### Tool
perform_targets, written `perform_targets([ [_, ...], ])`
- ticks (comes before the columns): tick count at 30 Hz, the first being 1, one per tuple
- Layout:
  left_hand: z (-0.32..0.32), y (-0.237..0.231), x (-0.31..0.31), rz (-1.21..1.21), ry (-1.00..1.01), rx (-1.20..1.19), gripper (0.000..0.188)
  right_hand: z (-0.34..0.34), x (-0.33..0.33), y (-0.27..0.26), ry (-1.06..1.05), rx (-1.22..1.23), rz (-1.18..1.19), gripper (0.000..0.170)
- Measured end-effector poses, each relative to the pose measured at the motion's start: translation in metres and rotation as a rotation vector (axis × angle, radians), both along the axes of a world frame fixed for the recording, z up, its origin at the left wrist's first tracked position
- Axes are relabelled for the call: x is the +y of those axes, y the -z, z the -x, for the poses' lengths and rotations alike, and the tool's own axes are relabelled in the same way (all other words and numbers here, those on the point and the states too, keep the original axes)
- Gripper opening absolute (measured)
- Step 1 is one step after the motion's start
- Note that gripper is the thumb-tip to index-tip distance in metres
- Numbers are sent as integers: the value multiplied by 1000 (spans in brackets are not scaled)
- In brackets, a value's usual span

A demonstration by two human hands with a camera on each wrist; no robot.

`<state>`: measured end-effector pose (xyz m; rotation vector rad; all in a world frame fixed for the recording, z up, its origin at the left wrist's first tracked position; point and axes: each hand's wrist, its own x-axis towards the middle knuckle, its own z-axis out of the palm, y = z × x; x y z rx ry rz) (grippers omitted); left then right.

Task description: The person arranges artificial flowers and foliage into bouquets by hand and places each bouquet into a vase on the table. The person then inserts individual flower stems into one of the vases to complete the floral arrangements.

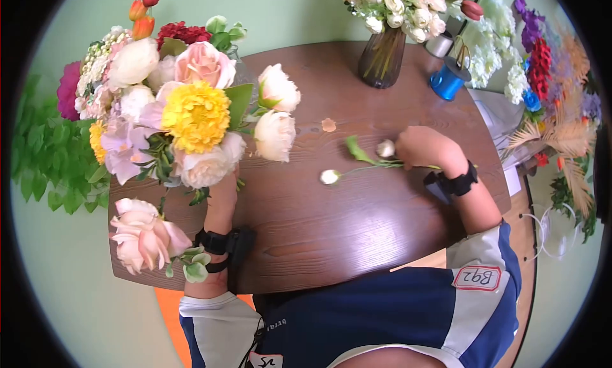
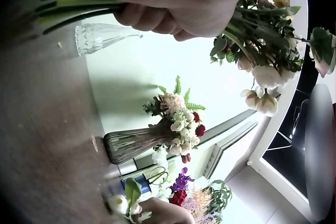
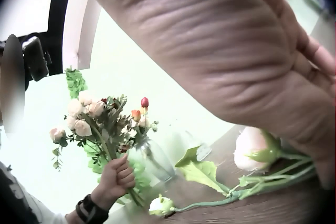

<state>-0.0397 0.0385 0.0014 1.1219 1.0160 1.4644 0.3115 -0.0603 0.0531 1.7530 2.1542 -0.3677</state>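
My left hand [image 2: 173, 3] grips the bunched green stems of a large bouquet [image 1: 197, 116], their cut ends sticking out past the fist. Pink and white roses, a yellow bloom, lilac petals and orange tulips make up its head, which covers most of that hand in the head view. One pale pink rose [image 1: 143, 237] hangs out toward the near side. Over the table's right part, my right hand [image 1: 424, 146] pinches the stem of a sprig of white rosebuds [image 1: 329, 176]. The sprig's green leaf [image 3: 199, 171] and two buds point left; the fingertips are partly hidden.
The dark wooden table [image 1: 306, 240] has a curved edge. Toward the back stand a dark glass vase of flowers [image 1: 380, 58] and a blue spool [image 1: 451, 81]. A clear glass vase [image 2: 100, 39] stands behind the bouquet. More colourful flowers [image 1: 542, 68] lie off to the right.
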Motion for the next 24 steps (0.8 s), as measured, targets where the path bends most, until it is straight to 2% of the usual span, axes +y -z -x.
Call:
perform_targets([
  [1, 4, 13, 6, -44, 5, 18, 18, 10, 10, 2, -60, 128, -45, 12],
  [2, 17, 48, 23, -214, -46, 255, 16, 22, 21, 3, -113, 232, -47, 12],
  [3, 18, 44, 22, -221, -60, 257, 16, 33, 32, 4, -167, 337, -49, 11],
  [5, 21, 31, 22, 29, 40, -79, 13, 50, 51, 15, -196, 382, -155, 14],
  [7, 29, 41, 35, -17, 45, -39, 10, 62, 71, 17, -223, 359, -203, 15],
  [9, 25, 41, 38, -5, 8, -99, 9, 71, 92, 10, -212, 442, -349, 10],
  [10, 35, 64, 55, -167, -35, 99, 9, 75, 99, 3, -234, 443, -361, 10],
  [13, 37, 67, 58, -237, -82, 205, 9, 85, 109, -28, -148, 465, -413, 9],
  [14, 36, 66, 56, -177, -81, 91, 10, 88, 111, -35, -159, 468, -415, 9],
  [17, 35, 64, 58, -171, -137, 82, 11, 95, 112, -51, -133, 518, -539, 9],
  [18, 35, 80, 65, -172, -138, 86, 11, 97, 110, -53, -136, 608, -655, 9],
  [20, 41, 123, 85, -578, -568, 835, 5, 100, 107, -58, -116, 830, -841, 13],
  [23, 48, 138, 68, -536, -546, 830, 5, 100, 92, -67, 2, 1207, -1062, 12],
  [24, 50, 144, 59, -514, -527, 827, 5, 103, 83, -73, 6, 1408, -1056, 11],
])
